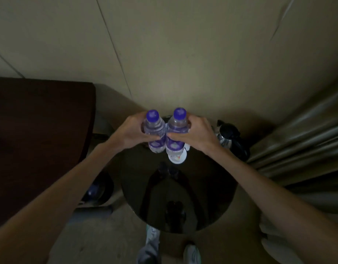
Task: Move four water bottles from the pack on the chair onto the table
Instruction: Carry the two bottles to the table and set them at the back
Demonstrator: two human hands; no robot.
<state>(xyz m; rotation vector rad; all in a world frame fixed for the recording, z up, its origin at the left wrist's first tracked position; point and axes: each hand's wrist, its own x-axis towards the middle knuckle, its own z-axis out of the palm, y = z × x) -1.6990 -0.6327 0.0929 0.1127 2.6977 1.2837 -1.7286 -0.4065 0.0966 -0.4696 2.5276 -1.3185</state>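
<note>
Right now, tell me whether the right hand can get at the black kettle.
Probably not yet: the right hand is wrapped around a bottle. The kettle sits just beside it, nothing between.

Two upright purple-capped bottles [154, 130] [177, 128] touch above table [212, 197].

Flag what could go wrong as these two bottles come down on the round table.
The right bottle, in the right hand, is over a white disc; landing on its edge could tip it. The left bottle, in the left hand, touches the right one, so one may knock over the other. The kettle sits close beside the right hand.
</note>
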